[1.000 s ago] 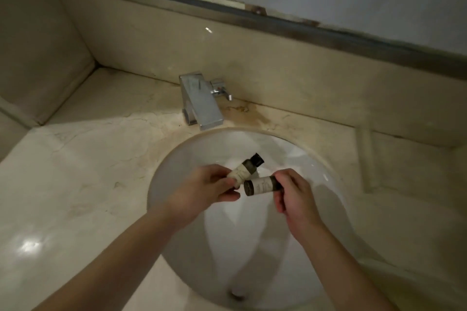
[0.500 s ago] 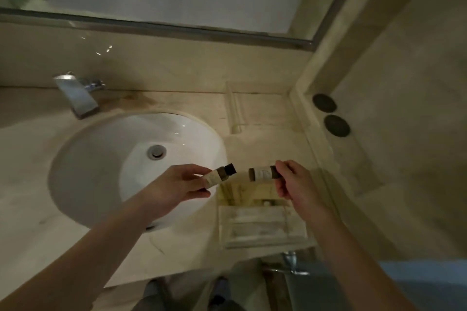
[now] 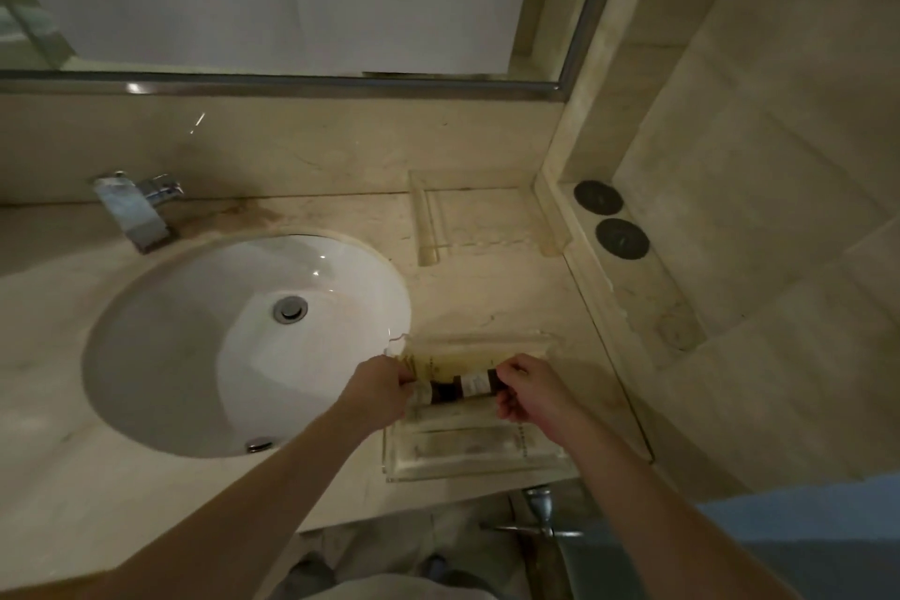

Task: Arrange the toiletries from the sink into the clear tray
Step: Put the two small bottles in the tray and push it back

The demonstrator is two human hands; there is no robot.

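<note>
Now both your hands are over the tray (image 3: pixel 475 463) — left hand (image 3: pixel 382 387) pinching one bottle (image 3: pixel 433 392), right hand (image 3: pixel 528 392) gripping another bottle (image 3: pixel 475 383), caps nearly touching, right of the sink (image 3: pixel 146 356).

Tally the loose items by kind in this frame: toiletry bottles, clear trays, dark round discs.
Toiletry bottles: 2, one in the left hand, one in the right hand
Clear trays: 2
Dark round discs: 2
Total: 6

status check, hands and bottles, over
Left hand grips a small pale, dark-capped bottle; right hand a small brown, white-labelled bottle. Both over the clear plastic tray. Nothing blocking.
</note>
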